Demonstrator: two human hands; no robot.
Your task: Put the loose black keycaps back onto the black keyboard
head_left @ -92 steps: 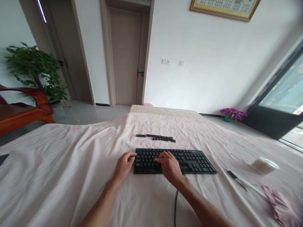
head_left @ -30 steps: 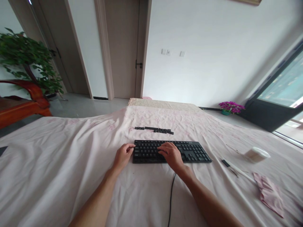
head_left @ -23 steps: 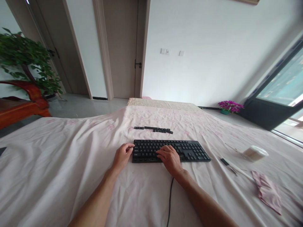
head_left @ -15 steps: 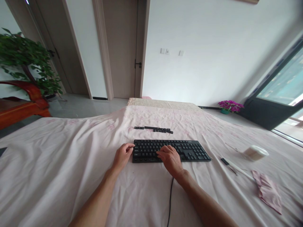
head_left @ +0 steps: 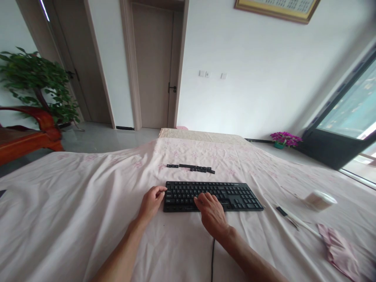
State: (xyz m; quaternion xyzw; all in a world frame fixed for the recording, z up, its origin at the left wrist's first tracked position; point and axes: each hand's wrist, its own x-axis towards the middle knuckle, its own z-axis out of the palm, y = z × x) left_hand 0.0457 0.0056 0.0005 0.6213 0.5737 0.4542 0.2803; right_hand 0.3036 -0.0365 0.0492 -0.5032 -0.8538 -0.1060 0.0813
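A black keyboard lies on a pale pink sheet in front of me, its cable trailing toward me. My left hand grips the keyboard's left end with curled fingers. My right hand rests on the lower middle keys, fingers bent down onto them; whether they pinch a key is hidden. A row of loose black keycaps lies on the sheet just beyond the keyboard.
To the right on the sheet lie a small white round container, a thin black-and-white tool and a folded pink cloth. Far left stand a red wooden bench and a green plant. Doors are behind.
My right hand has slid slightly toward the keyboard's near edge. The camera has tilted, so everything sits lower in the picture. My left hand stays on the keyboard's left end.
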